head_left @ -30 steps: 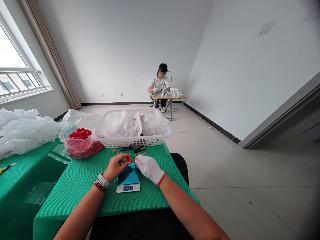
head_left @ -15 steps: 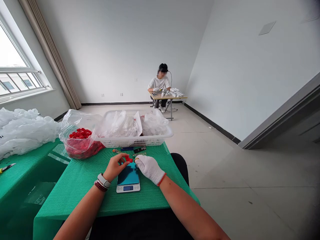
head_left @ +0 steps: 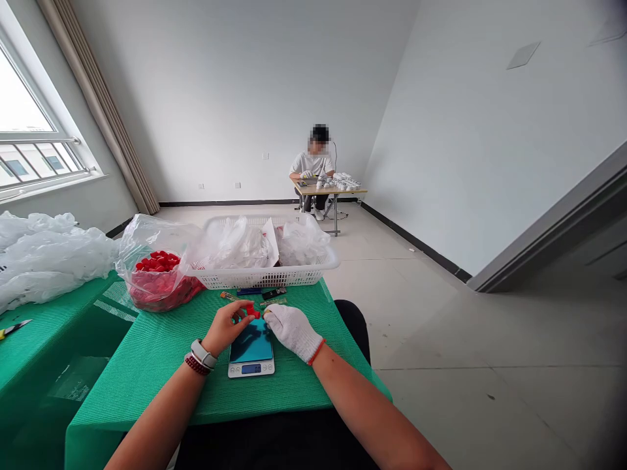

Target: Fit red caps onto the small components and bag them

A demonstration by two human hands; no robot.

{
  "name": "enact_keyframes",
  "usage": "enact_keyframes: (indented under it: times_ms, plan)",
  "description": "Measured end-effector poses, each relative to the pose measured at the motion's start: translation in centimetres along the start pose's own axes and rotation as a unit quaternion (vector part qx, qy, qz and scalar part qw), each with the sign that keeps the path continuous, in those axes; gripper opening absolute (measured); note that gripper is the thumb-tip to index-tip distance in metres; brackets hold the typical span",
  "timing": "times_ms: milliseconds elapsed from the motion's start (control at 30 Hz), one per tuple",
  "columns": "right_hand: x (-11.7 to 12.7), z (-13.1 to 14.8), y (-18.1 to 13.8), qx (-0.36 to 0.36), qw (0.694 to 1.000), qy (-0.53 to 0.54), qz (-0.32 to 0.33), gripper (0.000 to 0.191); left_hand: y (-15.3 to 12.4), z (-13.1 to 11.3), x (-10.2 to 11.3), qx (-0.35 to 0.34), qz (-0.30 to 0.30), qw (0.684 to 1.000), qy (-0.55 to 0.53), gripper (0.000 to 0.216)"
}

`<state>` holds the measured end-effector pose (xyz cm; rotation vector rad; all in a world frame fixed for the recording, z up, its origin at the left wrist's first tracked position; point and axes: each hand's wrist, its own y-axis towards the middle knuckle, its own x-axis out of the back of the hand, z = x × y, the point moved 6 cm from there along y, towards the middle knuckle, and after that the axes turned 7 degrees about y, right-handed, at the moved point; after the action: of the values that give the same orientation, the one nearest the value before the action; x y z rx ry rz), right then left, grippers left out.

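My left hand [head_left: 228, 324], bare with a watch on the wrist, pinches a small red plastic piece [head_left: 253, 311] between thumb and fingers. Close to its right side, my right hand [head_left: 294, 331] in a white knitted glove is closed at the fingertips. What those fingers hold is too small and hidden to name. Both hands hover over the far end of a digital scale [head_left: 251, 351] with a shiny blue plate, its display reading about 0.0. A clear bag of red plastic pieces [head_left: 159, 287] stands to the left of my hands.
Behind the hands, a white basket [head_left: 264, 279] holds clear plastic bags. Small flat items, including a black one [head_left: 273, 294], lie before it. At left are a heap of plastic bags [head_left: 49, 254] and a utility knife [head_left: 14, 328]. A person [head_left: 313, 163] sits at a far table.
My hands stay almost in place over the scale. The red piece in my left hand has turned slightly.
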<state>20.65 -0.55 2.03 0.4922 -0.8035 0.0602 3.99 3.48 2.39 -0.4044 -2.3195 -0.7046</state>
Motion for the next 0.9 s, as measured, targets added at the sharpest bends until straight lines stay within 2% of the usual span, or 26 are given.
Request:
enact_keyframes:
  times_ms: [200, 433, 567, 733, 900]
  plan:
    - [0.3, -0.2, 0.0, -0.006, 1.0, 0.013, -0.016, 0.035, 0.0, -0.5, -0.2, -0.031, 0.035, 0.999, -0.024, 0.026]
    - [0.0, 0.3, -0.1, 0.009, 1.0, 0.023, 0.006, 0.036, 0.0, 0.4, 0.0, 0.012, -0.006, 1.0, -0.008, 0.024]
    - [-0.1, -0.2, 0.0, -0.003, 1.0, 0.012, -0.003, 0.036, 0.0, 0.2, -0.2, 0.013, 0.014, 1.0, -0.02, 0.024]
    - [0.1, -0.1, -0.1, 0.01, 0.999, 0.028, -0.013, 0.035, 0.1, -0.6, -0.4, -0.026, 0.04, 0.999, -0.015, 0.019]
    - [0.0, 0.3, -0.1, 0.022, 0.999, 0.038, 0.005, 0.035, 0.1, 0.2, -0.3, 0.007, 0.012, 1.0, 0.002, 0.019]
